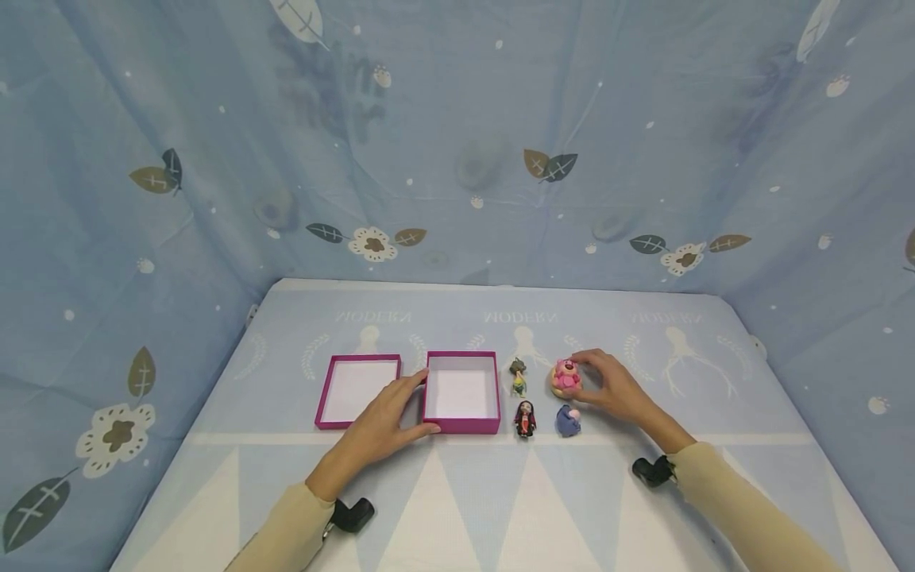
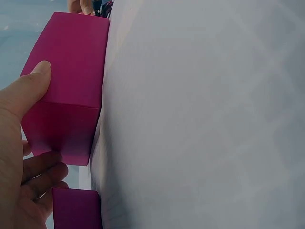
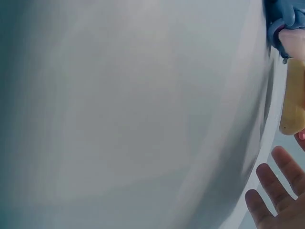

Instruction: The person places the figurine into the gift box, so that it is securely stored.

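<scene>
My left hand point(image 1: 379, 427) holds the front left corner of an open magenta box point(image 1: 465, 427) with a white inside. In the left wrist view, its thumb lies on the box's front wall point(image 2: 71, 62) and the fingers are at the side. To the right, my right hand point(image 1: 613, 389) pinches a pink bear figurine point(image 1: 567, 375) on a yellow base point(image 3: 291, 100), between thumb and forefinger. Its other fingers are spread in the right wrist view. Nearest to that hand is a blue donkey figurine point(image 1: 568, 422). Whether the bear touches the table is unclear.
A shallow magenta-edged lid point(image 1: 350, 389) lies left of the box, white inside up. Between box and bear stand or lie a small green-clad figurine point(image 1: 518, 381) and a dark-haired doll figurine point(image 1: 525, 419). A blue patterned curtain point(image 1: 457, 143) rises behind the table point(image 1: 457, 516).
</scene>
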### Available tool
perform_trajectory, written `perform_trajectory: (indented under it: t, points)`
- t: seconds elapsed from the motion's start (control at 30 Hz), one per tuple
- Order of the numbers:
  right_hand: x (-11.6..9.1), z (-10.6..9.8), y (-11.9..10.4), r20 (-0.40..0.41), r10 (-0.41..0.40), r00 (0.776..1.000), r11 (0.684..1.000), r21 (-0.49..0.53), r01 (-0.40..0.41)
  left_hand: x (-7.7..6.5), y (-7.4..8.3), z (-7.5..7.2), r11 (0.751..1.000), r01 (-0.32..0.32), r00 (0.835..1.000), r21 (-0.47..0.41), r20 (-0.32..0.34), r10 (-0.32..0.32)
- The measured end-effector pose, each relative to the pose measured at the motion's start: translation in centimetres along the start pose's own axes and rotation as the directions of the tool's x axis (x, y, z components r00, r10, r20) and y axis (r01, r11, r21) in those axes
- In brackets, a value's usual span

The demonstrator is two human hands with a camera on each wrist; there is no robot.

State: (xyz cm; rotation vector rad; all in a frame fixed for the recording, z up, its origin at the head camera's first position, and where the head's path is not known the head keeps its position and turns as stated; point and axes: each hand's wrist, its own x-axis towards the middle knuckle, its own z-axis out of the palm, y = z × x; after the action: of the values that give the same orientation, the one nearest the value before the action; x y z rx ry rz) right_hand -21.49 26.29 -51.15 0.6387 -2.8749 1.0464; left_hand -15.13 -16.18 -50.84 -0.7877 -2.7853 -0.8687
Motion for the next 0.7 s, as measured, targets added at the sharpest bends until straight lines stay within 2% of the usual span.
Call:
perform_trajectory:
  t: [0.5, 0.7]
  points:
    - [1.1, -0.8, -2.1, -0.033, -0.04, 0.999, 0.998, 0.053, 0.041, 0.1, 0.1, 0.1, 1.0, 0.009, 1.0, -0.004, -0.009, -0.009]
    - [1.5, -0.7, -3.5, -0.025, -0.054, 0.998, 0.99, 0.126, 0.057, 0.1, 0.1, 0.1, 1.0, 0.011, 1.0, -0.002, -0.007, -0.011]
